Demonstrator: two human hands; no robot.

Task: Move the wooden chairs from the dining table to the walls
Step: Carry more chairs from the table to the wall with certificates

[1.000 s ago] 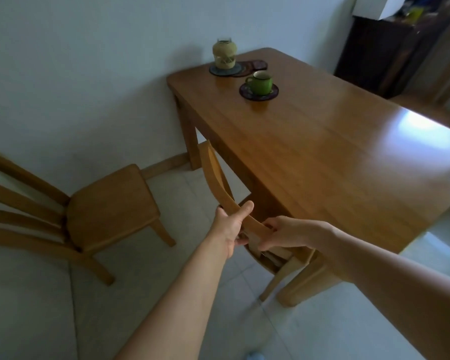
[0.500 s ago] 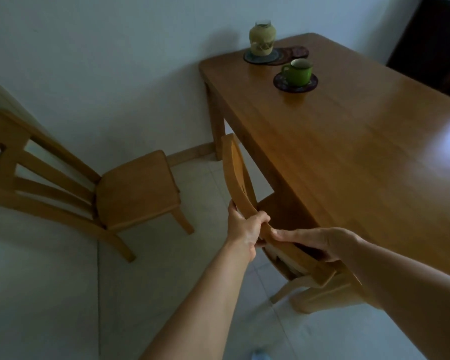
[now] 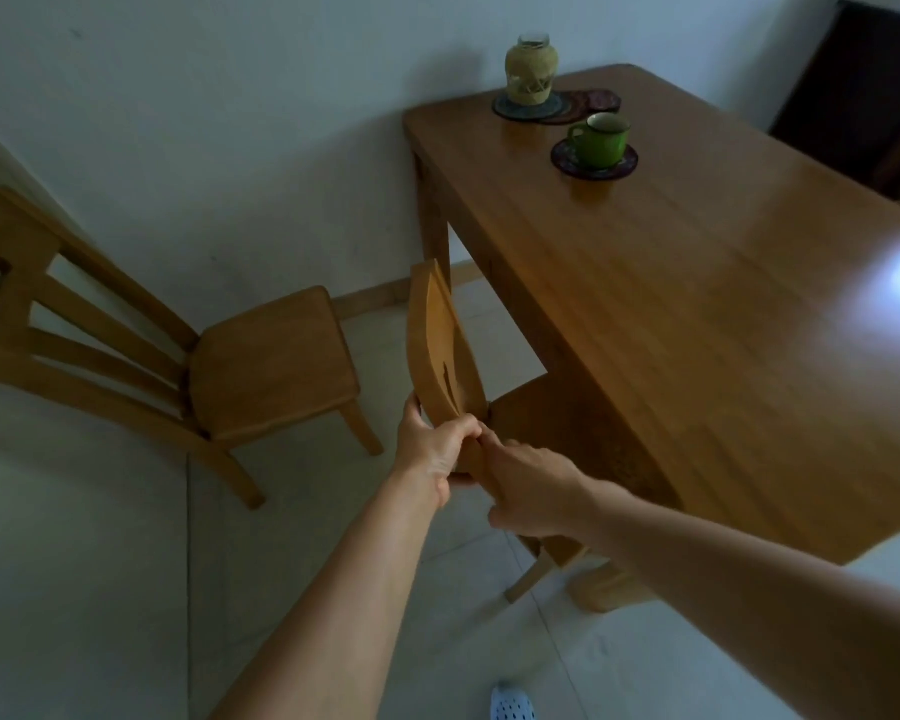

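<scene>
A wooden chair (image 3: pixel 437 340) stands at the long near side of the wooden dining table (image 3: pixel 697 314), its seat partly under the tabletop. Both hands grip the curved top rail of its backrest: my left hand (image 3: pixel 432 449) wraps it from the left, my right hand (image 3: pixel 531 485) holds it just beside, nearer to me. A second wooden chair (image 3: pixel 261 371) stands to the left, its back towards the left wall and its seat facing the table.
On the table's far end stand a woven jar (image 3: pixel 531 70) on a coaster and a green mug (image 3: pixel 598 140) on a dark coaster. A dark cabinet (image 3: pixel 863 96) is at the far right. Pale tiled floor (image 3: pixel 100 589) lies at left. A slipper (image 3: pixel 513 704) shows below.
The chair's backrest has come away from the table's edge towards the left, showing more of the seat. My hands have closed together on the rail. My view has shifted left.
</scene>
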